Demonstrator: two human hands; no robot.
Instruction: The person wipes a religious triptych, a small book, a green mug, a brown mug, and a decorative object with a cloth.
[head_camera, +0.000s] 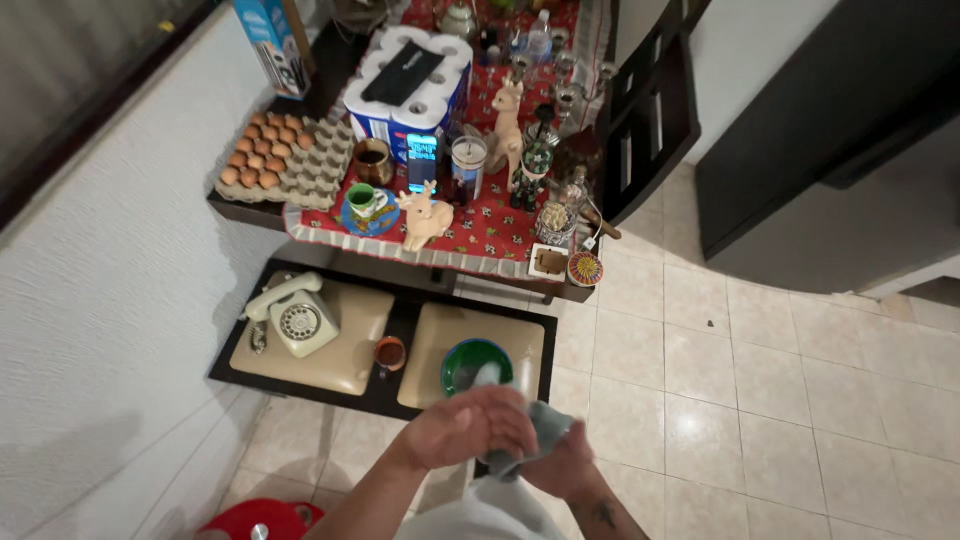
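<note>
Two hands meeting low in the view, over one grey cloth (540, 425). Left hand (470, 425): fingers curled, palm down, pressed over the near end of the cloth and hiding most of it. Right hand (565, 465): just beside and slightly lower, cupped under the other end, fingers closed around the fabric from beneath. Cloth bunched between both palms, long axis slanting from upper left, where a pale tip pokes up, down to the right; clamped by both hands alike, neither one nearer. Just beyond that tip, a green bowl (477, 365) with a blue rim, resting on the right-hand beige cushion (520, 335) of a low dark bench (385, 400); straight ahead of the left hand, a little left of the right. Further left on the bench, a small brown cup (389, 353), then a cream rotary telephone (298, 315) on the other cushion, well apart from both hands. Above, a crowded table with a red patterned cloth (480, 235), an egg tray (285, 150) at its left end.
</note>
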